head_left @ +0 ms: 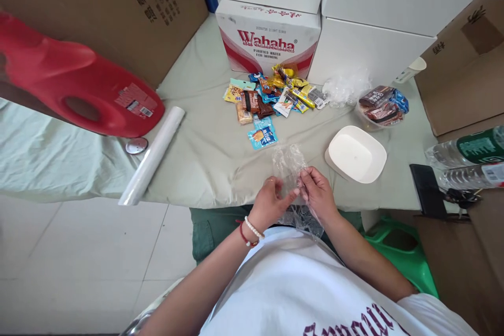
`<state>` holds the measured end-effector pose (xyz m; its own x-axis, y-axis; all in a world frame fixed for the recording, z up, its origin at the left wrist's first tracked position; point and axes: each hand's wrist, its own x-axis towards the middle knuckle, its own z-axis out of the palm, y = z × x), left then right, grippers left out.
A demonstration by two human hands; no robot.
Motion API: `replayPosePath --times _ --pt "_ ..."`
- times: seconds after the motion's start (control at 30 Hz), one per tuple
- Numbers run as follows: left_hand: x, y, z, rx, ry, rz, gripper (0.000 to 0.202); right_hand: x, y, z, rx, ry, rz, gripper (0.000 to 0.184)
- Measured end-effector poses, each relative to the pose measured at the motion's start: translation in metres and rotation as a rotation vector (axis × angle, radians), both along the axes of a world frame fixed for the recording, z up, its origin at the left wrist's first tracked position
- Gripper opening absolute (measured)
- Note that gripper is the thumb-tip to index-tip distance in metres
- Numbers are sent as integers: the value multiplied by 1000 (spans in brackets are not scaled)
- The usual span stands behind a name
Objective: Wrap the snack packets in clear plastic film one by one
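Note:
A thin, crinkled clear plastic bag (289, 163) hangs between my hands at the table's front edge, its lower part drooping over my lap. My right hand (318, 193) pinches it between thumb and fingertips. Close beside it, my left hand (272, 200) has its fingers curled on the plastic and its thumb reaching toward the right fingertips. Just beyond the bag lies a blue snack packet (263, 136). Farther back is a pile of wrapped snacks (271, 95). To the right of my hands stands a white plastic container (357, 155), with nothing inside.
A clear bowl of snacks (380, 107) and crumpled clear plastic (346, 86) sit at the back right. A Wahaha carton (268, 37) stands behind the pile. At left are a plastic roll (153, 155) and a red jug (86, 89). Bottles (468, 147) and a black phone (427, 189) lie right.

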<state>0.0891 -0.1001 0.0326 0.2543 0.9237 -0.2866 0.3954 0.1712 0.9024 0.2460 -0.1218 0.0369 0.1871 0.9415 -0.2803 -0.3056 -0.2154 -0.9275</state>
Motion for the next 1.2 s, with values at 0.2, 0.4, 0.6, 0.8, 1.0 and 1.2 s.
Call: replayPosePath --times 0.2,0.4,0.6,0.8,1.0,1.2 --pt "-17 23 -14 -88 -114 121 25 16 13 -5 -51 -83 -109 49" --pt "-74 37 -22 -123 -155 490 38 37 21 -26 -75 -413 -120 40" --pt "-84 28 -2 779 405 299 34 33 34 -30 13 -653 1 38" --pt "-55 58 1 762 757 -456 27 35 49 -37 29 -699 183 32" --pt "-57 66 -35 755 820 -306 49 56 48 -31 13 -988 33 41" --pt "-54 44 -44 687 840 -262 61 18 39 3 540 -1349 349 40"
